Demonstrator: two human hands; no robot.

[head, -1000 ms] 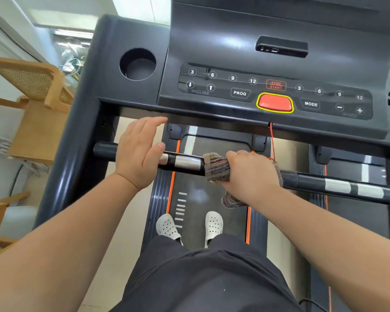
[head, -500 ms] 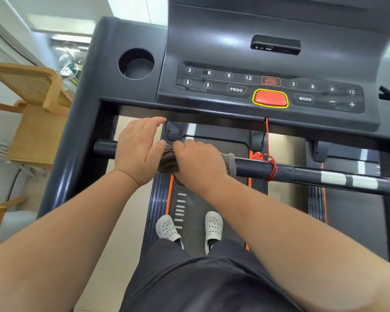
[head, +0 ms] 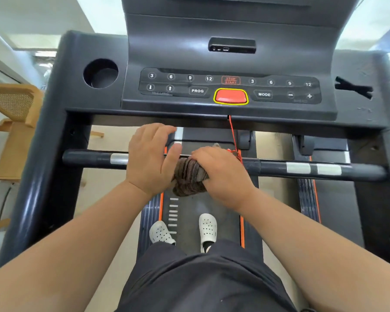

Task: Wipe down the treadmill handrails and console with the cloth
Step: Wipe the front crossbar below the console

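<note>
A black crossbar handrail (head: 275, 168) with silver sensor patches runs across the treadmill below the dark console (head: 230, 86). My right hand (head: 223, 174) grips a brown striped cloth (head: 189, 176) wrapped around the bar near its middle. My left hand (head: 151, 158) rests flat on the bar just left of the cloth, fingers extended, touching the cloth's edge. Beside my right hand, a red safety cord (head: 233, 136) hangs from the console and loops onto the bar.
The console carries a red stop button (head: 231, 96), rows of number keys and a round cup holder (head: 100, 73). Black side uprights (head: 43, 154) frame the belt (head: 189, 206), where my white shoes stand. A wooden chair (head: 11, 113) sits at the left.
My right hand slid the cloth left along the bar up against my left hand, then slightly back to the right. My left hand has stayed on the bar.
</note>
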